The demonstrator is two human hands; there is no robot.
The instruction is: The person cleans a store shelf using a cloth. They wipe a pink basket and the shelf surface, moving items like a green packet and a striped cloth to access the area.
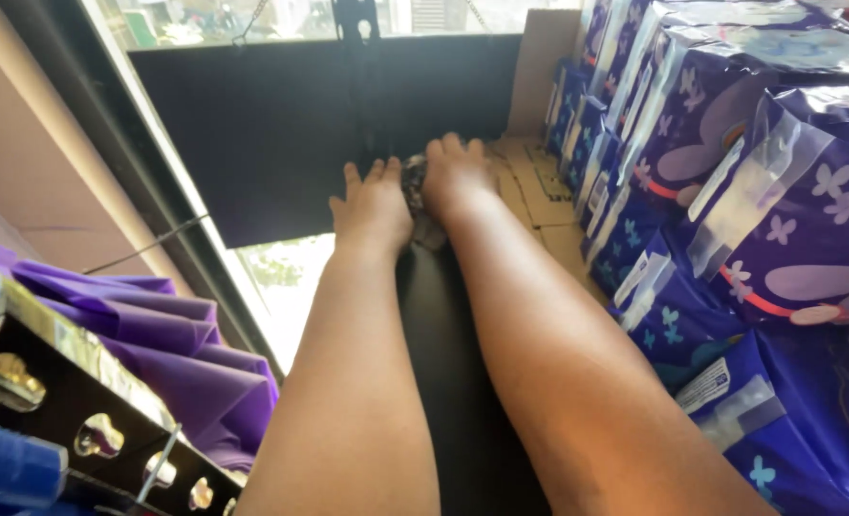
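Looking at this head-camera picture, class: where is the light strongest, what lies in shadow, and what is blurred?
Head view: daylight glares white through the window at left; the dark shelf surface behind stays in shadow; both hands, left hand and right hand, are evenly lit; the small dark thing between them is blurred; the blue packs at right show plastic sheen.

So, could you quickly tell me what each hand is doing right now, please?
Left hand: open, fingers spread, touching a small dark object.
Right hand: laid over the same small dark object; whether it grips cannot be told.
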